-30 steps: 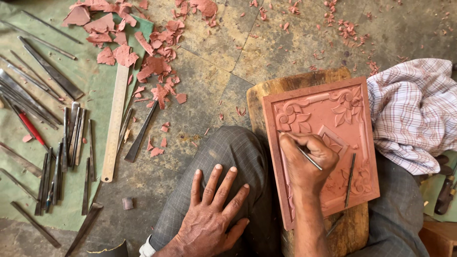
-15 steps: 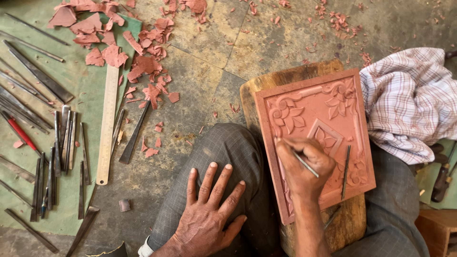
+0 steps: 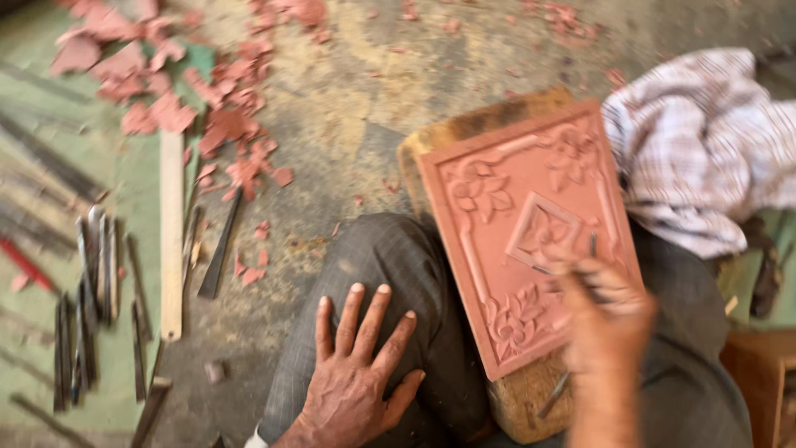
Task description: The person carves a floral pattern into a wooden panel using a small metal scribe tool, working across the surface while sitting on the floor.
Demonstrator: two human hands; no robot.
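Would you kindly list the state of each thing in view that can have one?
Carved terracotta tile: tilted, resting on a wooden block.
Right hand: blurred, gripping a thin tool over the tile.
Left hand: open, flat on the knee.
Checked cloth: crumpled.
Wooden ruler: lying flat.
Clay scraps: scattered.

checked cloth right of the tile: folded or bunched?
Bunched: the checked cloth lies in a rumpled heap with loose creases beside the clay tile, no flat folded edges.
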